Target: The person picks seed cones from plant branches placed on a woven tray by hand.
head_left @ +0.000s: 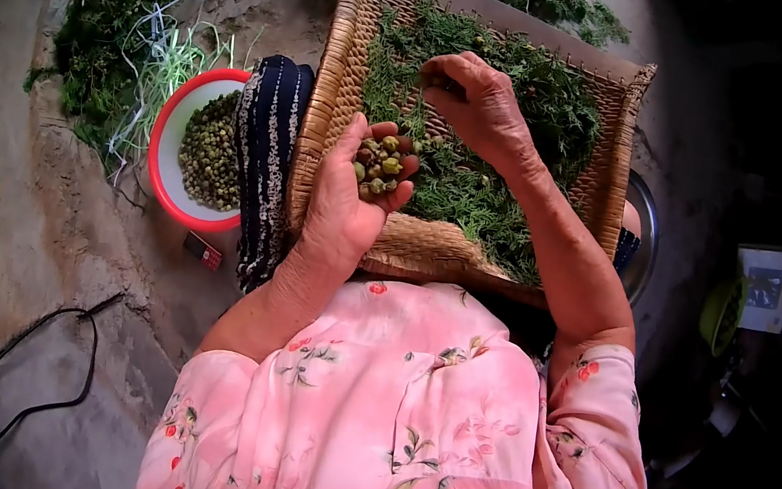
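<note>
Cupped palm up at the basket's left side, my left hand [343, 192] holds several small green cones [381, 164], its fingers curled around them. My right hand [482, 111] is above the middle of the wicker basket [329, 83], fingers curled and pressed together. Something small and dark shows by its fingertips, too hidden to name. Feathery green evergreen sprigs [479, 197] cover much of the basket's floor. A few loose cones lie among the sprigs between my two hands. The basket rests across my lap.
Left of the basket stands a red-rimmed white bowl [161, 160] filled with cones, partly behind dark patterned cloth [268, 155]. Cut greenery [109, 30] and pale plastic strings [171, 60] lie beyond. A black cable [92, 352] crosses the floor. A metal basin [649, 243] sits right.
</note>
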